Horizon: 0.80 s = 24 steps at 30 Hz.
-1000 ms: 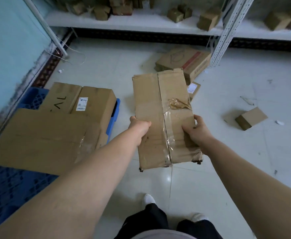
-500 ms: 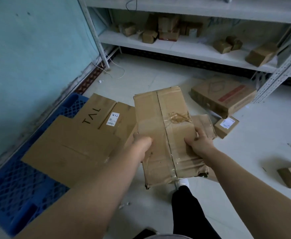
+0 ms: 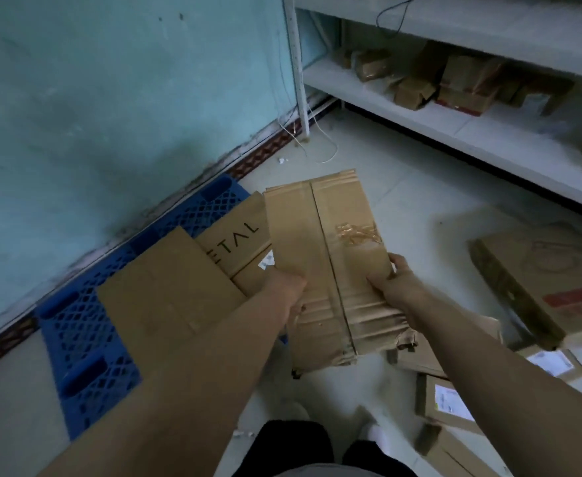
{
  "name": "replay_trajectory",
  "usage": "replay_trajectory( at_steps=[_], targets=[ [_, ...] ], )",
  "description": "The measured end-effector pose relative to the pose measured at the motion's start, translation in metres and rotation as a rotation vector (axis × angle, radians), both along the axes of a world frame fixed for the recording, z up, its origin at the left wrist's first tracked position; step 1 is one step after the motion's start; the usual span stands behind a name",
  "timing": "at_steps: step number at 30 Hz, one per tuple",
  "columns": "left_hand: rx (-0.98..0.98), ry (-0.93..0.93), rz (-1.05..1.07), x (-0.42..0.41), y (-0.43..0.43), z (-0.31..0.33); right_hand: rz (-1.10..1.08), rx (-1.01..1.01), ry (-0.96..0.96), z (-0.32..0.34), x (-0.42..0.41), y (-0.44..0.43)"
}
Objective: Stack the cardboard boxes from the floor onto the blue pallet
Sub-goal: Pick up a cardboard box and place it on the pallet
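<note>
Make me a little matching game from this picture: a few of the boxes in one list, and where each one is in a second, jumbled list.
Things:
1. taped box
2. lettered box
3. red-striped box
4. small brown box

Places:
a. on the white shelf
b. gripped by the left hand and right hand
c. lying on the blue pallet
d. on the floor, at the right

Pairs: 1-b, 2-c, 3-d, 4-a.

Dim, bluish, even light with soft shadows only. The whole frame is slightly soft; motion blur smears the shelf (image 3: 455, 125) toward two o'clock. Wide-angle distortion bends lines at the edges.
</note>
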State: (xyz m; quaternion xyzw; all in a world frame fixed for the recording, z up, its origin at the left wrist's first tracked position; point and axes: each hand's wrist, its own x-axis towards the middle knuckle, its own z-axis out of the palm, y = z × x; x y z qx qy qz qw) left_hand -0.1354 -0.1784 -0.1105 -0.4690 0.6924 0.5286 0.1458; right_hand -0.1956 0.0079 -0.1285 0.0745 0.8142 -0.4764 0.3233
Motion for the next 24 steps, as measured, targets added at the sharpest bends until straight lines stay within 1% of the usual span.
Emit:
replay_trajectory(
  at_steps=[2,4,5,6,9,11,12,15,16,17,19,24],
  targets=[
    [0.033,-0.002,0.057,-0.009,-0.018,0.011,0.051,0.019,0.016,-0.001,-0.024,-0.024],
    [0.085,-0.01,0.165,-0.018,-0.039,0.015,0.085,0.023,0.018,-0.004,-0.044,-0.048],
    [0.077,-0.014,0.167,-0.022,-0.048,0.018,0.102,0.021,0.016,-0.006,-0.053,-0.061],
    [0.079,-0.03,0.138,-0.029,-0.061,0.014,0.114,0.023,0.01,-0.009,-0.06,-0.074],
    [0.056,0.037,0.158,-0.051,-0.099,0.0,0.134,0.036,-0.008,-0.016,-0.082,-0.11],
    [0.053,0.017,0.176,-0.064,-0.128,-0.011,0.132,0.035,-0.027,-0.022,-0.097,-0.136],
    [0.073,0.006,0.19,-0.07,-0.141,-0.016,0.125,0.035,-0.032,-0.025,-0.104,-0.147],
    [0.227,-0.001,0.255,-0.091,-0.171,-0.022,0.109,0.041,-0.058,-0.032,-0.122,-0.176],
    [0.231,0.007,0.267,-0.097,-0.181,-0.029,0.111,0.044,-0.062,-0.035,-0.128,-0.185],
    [0.19,0.016,0.276,-0.102,-0.189,-0.033,0.122,0.053,-0.064,-0.037,-0.134,-0.192],
    [0.158,0.017,0.293,-0.111,-0.204,-0.042,0.158,0.064,-0.07,-0.043,-0.149,-0.208],
    [0.237,-0.018,0.464,-0.131,-0.231,-0.065,0.319,0.124,-0.019,-0.055,-0.201,-0.256]
  ],
)
